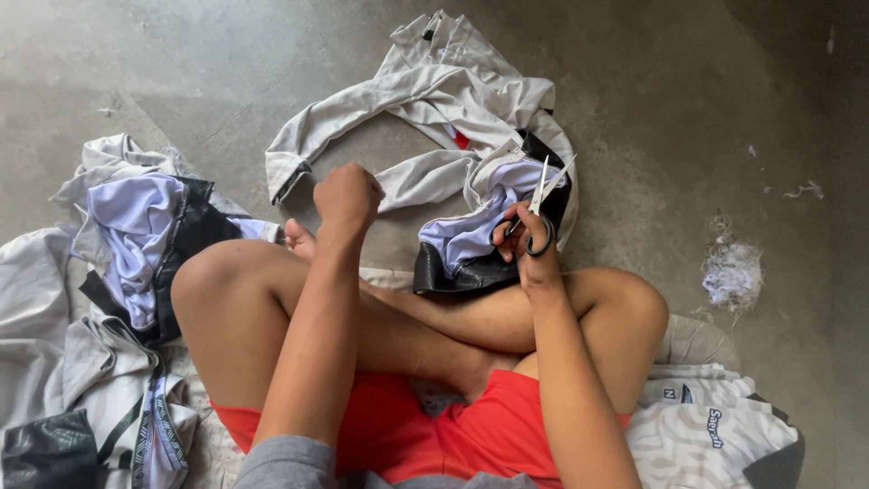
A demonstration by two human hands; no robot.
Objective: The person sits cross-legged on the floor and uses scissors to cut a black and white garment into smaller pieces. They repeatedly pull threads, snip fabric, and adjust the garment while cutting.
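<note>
My right hand grips scissors, blades pointing up-frame, over the jacket; my left hand is fisted, empty.

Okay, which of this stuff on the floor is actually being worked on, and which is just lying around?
In use:
right hand holding the scissors, blades open
grey garment on the floor in front
left hand, a closed fist

Lying about:
pile of garments on the left
white printed garment on the right
thread scraps
</note>
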